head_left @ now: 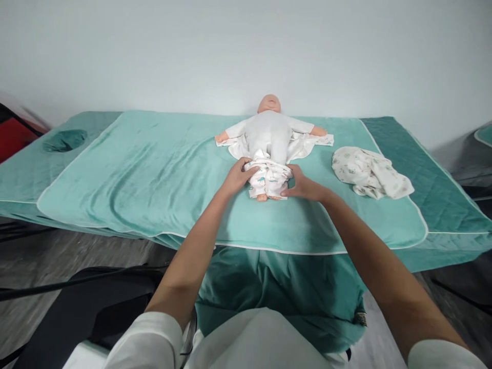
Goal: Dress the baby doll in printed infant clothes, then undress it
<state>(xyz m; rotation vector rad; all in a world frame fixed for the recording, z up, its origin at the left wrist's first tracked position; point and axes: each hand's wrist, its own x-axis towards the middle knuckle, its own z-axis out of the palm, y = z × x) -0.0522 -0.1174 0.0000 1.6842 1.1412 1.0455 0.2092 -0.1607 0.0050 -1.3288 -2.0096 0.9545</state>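
A baby doll (269, 134) with a white cloth body lies on its back, head towards the wall and arms spread. Small white printed baby pants (270, 177) cover its lower legs, bunched near the knees, with both feet showing below. My left hand (239, 177) pinches the left side of their waistband. On the other side, my right hand (305, 184) curves around the pants' edge, thumb low and fingers at the waistband; its fingertips are partly hidden. An opened printed baby shirt (303, 147) is spread beneath the doll's back and arms.
A crumpled printed white cloth (371, 171) lies to the right on the light green sheet (154, 169). The padded bed (434, 179) has a face hole (65, 140) at its left end. A black chair (103, 312) stands at lower left.
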